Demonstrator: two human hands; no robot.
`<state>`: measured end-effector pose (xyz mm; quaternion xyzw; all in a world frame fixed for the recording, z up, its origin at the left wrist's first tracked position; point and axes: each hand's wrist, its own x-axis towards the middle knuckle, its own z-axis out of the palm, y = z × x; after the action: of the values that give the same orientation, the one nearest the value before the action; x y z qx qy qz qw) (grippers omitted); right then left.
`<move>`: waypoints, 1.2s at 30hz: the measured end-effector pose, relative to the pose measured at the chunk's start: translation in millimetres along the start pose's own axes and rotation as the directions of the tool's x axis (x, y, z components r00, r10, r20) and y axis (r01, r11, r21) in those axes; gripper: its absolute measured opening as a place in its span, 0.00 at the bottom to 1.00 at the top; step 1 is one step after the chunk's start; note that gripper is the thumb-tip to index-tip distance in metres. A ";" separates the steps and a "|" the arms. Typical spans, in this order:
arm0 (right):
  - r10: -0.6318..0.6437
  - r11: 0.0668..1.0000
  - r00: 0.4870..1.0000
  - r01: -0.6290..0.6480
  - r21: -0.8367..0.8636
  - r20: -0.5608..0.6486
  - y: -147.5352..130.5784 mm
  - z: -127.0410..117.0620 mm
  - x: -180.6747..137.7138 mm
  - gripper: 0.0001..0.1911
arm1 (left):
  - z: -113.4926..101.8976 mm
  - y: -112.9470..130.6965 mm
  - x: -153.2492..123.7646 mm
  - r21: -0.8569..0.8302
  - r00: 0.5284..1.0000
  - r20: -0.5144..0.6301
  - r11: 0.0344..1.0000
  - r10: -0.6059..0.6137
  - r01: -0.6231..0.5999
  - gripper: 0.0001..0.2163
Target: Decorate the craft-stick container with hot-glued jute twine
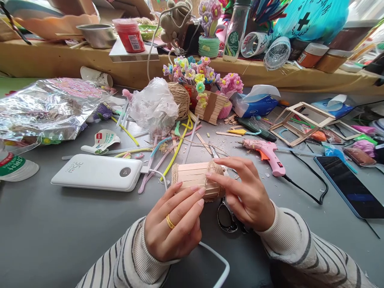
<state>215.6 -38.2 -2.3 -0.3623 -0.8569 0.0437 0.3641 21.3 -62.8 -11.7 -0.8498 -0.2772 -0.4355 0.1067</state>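
Observation:
A small barrel of pale craft sticks (190,171), wrapped with twine around both ends, lies sideways in front of me. My left hand (177,224) holds it from the near side, fingertips pressed on the sticks; a gold ring is on one finger. On the right, my right hand (247,190) grips the barrel's other end, with index and middle fingertips on a strand of twine (210,172) near that end. The barrel's underside and my thumbs are mostly hidden. Partly beneath the right hand are scissors (226,218) with black handles.
A white power bank (97,173) with a cable sits left. To the right are a pink glue gun (265,154), a phone (352,186) and a wooden stick frame (301,122). Behind stand a twine ball (180,98), pipe-cleaner flowers (192,72) and a cluttered ledge (75,64).

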 end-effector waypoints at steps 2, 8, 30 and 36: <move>-0.012 1.000 1.000 0.012 0.005 0.002 -0.8 0.4 -0.5 0.20 | 0.4 0.0 0.5 -0.001 1.000 0.004 1.000 0.000 0.000 0.14; -0.037 0.999 0.999 0.038 -0.021 0.010 -0.2 1.4 -0.2 0.20 | 1.1 1.0 -0.5 -0.009 1.000 0.001 1.000 0.004 -0.004 0.14; -0.059 0.997 0.998 0.060 0.054 -0.016 -2.7 1.7 -3.3 0.21 | 1.3 2.1 -2.1 -0.065 0.991 -0.116 0.996 -0.069 0.062 0.15; -0.056 0.997 0.998 0.057 0.060 -0.014 -2.4 1.6 -3.0 0.20 | -1.2 0.4 -0.4 -0.055 0.998 -0.053 0.998 -0.025 0.022 0.15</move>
<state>214.6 -41.7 -4.4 -0.3270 -0.8629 0.0569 0.3810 20.6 -63.8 -11.3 -0.8371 -0.2721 -0.4668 0.0859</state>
